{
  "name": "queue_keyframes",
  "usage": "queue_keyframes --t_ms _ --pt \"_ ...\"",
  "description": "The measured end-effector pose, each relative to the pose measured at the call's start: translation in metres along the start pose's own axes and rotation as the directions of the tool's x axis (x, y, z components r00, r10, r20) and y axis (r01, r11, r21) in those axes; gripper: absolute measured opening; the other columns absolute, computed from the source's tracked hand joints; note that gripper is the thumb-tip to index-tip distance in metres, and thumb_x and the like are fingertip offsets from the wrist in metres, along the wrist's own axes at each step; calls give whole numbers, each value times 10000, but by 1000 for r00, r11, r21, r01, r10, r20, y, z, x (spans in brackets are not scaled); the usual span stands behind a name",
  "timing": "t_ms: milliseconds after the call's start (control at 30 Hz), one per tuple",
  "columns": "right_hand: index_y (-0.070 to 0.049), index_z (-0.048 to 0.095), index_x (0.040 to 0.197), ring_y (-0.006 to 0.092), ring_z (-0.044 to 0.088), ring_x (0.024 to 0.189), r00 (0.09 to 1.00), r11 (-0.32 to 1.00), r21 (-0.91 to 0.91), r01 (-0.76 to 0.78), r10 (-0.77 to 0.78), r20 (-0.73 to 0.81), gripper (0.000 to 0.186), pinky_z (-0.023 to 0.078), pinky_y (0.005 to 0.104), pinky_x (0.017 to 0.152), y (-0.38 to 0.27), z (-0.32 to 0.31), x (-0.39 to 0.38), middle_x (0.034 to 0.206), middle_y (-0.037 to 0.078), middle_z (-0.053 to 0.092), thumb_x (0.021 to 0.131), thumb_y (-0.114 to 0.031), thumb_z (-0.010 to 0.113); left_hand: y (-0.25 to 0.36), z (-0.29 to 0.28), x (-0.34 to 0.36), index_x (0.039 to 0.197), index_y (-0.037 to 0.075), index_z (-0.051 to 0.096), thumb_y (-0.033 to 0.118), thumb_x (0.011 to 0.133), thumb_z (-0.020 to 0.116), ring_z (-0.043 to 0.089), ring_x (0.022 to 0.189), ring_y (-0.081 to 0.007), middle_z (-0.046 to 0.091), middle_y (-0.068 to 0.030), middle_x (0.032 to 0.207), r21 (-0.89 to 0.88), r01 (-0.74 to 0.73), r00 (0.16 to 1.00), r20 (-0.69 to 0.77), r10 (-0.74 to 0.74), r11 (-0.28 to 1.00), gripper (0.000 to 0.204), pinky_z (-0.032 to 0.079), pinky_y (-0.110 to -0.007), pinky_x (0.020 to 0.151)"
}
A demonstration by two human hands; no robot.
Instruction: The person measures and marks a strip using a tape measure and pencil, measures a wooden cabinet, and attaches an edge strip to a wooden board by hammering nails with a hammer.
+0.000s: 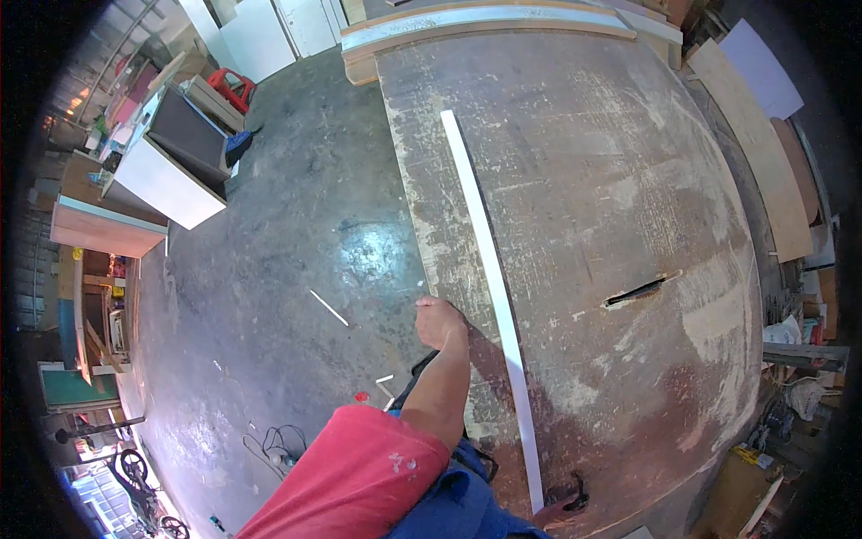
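Note:
My left hand (437, 319), fingers curled, is at the worn board table's (584, 180) left edge; what it holds, if anything, is hidden. A long white strip (485, 251) lies lengthwise on the tabletop, to the right of that hand. My right hand (557, 508), mostly cut off at the bottom, is beside the strip's near end, holding a small black object (579, 492) too unclear to name. A dark elongated slot (633, 292) cuts into the tabletop farther right.
Stacked long boards (485, 20) cross the table's far end. White cabinets (157, 175), a red stool (232, 88) and shelving (99, 323) stand left. A pale offcut (329, 307) and cable (274, 445) lie on the concrete floor (269, 269). Planks (754, 153) lean beyond the right edge.

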State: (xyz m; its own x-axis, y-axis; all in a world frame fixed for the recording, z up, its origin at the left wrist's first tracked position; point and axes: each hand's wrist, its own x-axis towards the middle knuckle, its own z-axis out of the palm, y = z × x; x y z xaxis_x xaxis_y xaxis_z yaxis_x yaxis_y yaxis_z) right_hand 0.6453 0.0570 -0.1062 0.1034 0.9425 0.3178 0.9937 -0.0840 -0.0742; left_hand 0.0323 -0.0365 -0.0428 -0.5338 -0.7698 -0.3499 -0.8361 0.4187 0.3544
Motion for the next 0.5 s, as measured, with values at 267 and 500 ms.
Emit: queue_keyframes --t_ms 267,500 --pt "-23 494 1361 392 542 1176 989 997 59 -43 34 141 546 409 523 1005 -9 5 2 1305 208 564 993 -425 527 -3 -1 7 780 -16 727 337 966 336 685 796 -429 698 -247 821 12 9 990 -144 -7 1000 559 529 -514 751" --pt "-23 494 1360 390 542 1176 996 998 50 38 -41 74 549 410 523 1004 -49 8 0 1305 208 564 993 -430 523 3 -4 -5 769 -6 724 329 968 331 681 782 -426 694 -244 817 8 19 991 -130 -18 1000 554 528 -516 746"
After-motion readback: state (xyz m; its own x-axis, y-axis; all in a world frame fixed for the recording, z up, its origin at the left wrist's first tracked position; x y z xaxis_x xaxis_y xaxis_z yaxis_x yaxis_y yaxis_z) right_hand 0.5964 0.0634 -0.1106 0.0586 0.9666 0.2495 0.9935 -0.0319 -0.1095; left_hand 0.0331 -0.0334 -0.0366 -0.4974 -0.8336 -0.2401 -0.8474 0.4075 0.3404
